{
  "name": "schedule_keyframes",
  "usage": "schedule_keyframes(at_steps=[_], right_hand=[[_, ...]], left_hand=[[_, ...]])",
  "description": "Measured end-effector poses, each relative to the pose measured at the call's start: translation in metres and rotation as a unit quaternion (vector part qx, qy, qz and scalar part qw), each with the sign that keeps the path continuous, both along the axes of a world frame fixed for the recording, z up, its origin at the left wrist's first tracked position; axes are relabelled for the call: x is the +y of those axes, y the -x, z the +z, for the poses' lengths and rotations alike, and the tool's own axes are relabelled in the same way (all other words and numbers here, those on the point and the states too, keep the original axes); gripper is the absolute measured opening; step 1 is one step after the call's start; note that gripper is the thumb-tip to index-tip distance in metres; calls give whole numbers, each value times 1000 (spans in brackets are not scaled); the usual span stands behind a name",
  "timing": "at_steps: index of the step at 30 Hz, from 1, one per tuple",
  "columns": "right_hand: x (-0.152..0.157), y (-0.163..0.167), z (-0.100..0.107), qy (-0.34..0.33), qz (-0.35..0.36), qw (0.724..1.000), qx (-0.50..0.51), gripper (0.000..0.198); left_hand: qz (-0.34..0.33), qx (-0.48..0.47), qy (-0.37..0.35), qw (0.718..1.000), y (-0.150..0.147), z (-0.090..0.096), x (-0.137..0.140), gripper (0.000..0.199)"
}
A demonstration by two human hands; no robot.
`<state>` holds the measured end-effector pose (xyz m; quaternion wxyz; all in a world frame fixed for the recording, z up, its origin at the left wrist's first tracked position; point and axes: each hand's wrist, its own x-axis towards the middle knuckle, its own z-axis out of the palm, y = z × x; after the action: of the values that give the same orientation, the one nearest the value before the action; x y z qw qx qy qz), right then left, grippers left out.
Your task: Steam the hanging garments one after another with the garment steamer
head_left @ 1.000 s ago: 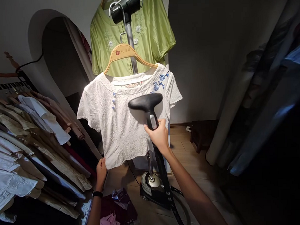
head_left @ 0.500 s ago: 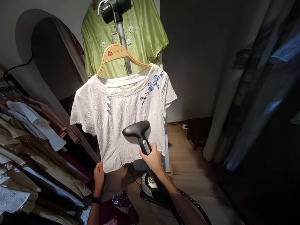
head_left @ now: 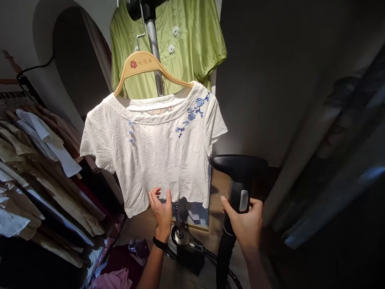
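Observation:
A white short-sleeved blouse (head_left: 155, 154) with blue flower embroidery and small blue buttons hangs on a wooden hanger (head_left: 142, 64). In front of its lower hem is my left hand (head_left: 161, 211), with thumb and fingers apart and nothing held between them. I cannot tell whether the fingertips touch the cloth. My right hand (head_left: 247, 227) is wrapped round the handle of a black garment steamer (head_left: 239, 170). The steamer head is to the right of the blouse, apart from it. From the handle a dark hose runs down toward the floor.
Behind the blouse hang a green blouse (head_left: 195, 30) and a metal pole (head_left: 154, 40). The steamer base (head_left: 183, 246) stands on the wooden floor. Clothes on a rack (head_left: 32, 167) fill the left side. A pink garment (head_left: 112, 284) lies in the lower left; dark curtains (head_left: 332, 156) hang right.
The steamer has moved right, off the blouse and closer to me. My left hand has let go of the lower left hem corner and moved right to the middle of the hem.

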<state>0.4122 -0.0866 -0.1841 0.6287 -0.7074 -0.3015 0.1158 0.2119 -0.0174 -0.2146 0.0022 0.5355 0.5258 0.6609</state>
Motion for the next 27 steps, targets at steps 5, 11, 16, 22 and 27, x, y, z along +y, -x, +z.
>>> schedule_keyframes(at_steps=[5,11,16,22,27], right_hand=[[16,-51,10,-7,85,996,-19,57],[40,-78,41,-35,175,981,-78,56],[43,-103,54,-25,209,975,-64,56],[44,-115,72,-49,235,965,-108,54],[54,-107,89,-77,273,950,-126,51]], left_hand=[[-13,-99,138,985,-51,-26,-1,35],[-300,-408,413,757,-130,-94,-14,52],[-293,-592,357,660,-187,-111,19,52],[-292,-688,280,602,-187,-99,71,29],[-263,-678,268,632,-155,-110,50,33]])
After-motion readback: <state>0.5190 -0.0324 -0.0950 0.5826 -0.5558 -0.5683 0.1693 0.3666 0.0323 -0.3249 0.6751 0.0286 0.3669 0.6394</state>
